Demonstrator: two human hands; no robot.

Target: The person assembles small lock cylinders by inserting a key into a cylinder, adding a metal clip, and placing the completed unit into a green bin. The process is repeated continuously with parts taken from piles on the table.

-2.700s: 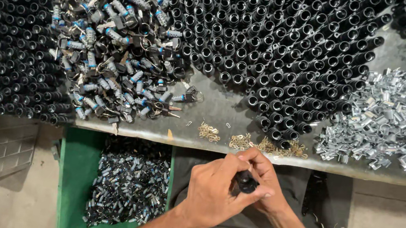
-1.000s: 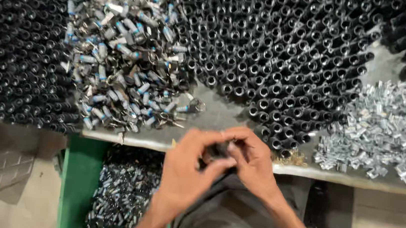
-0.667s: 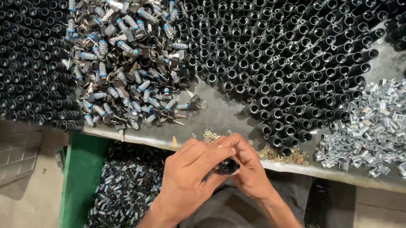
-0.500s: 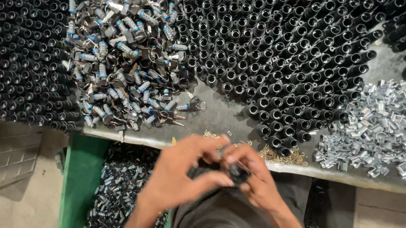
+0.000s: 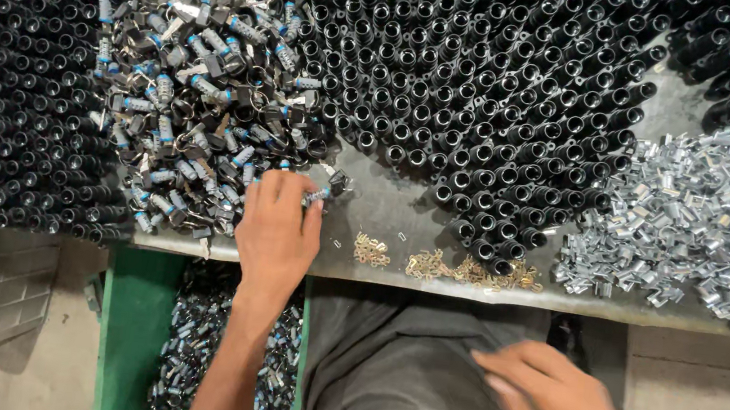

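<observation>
My left hand [image 5: 276,232] reaches over the table edge to the near side of a heap of small lock cylinders with keys and blue bands [image 5: 204,98]. Its fingertips touch a small silver cylinder [image 5: 316,195] at the edge of that heap; whether they grip it I cannot tell. My right hand [image 5: 556,406] is low over my lap on the right, blurred by motion, fingers loosely spread, with nothing visible in it.
Upright black tubes [image 5: 468,80] cover most of the grey table [image 5: 382,211]. Shiny silver metal pieces [image 5: 689,221] lie at the right. Small brass bits [image 5: 431,264] sit along the front edge. A green bin [image 5: 131,325] of assembled parts stands below left.
Both hands were together over my lap working on a small dark part. The left hand has moved up to the lock heap and the right has dropped down to the right.
</observation>
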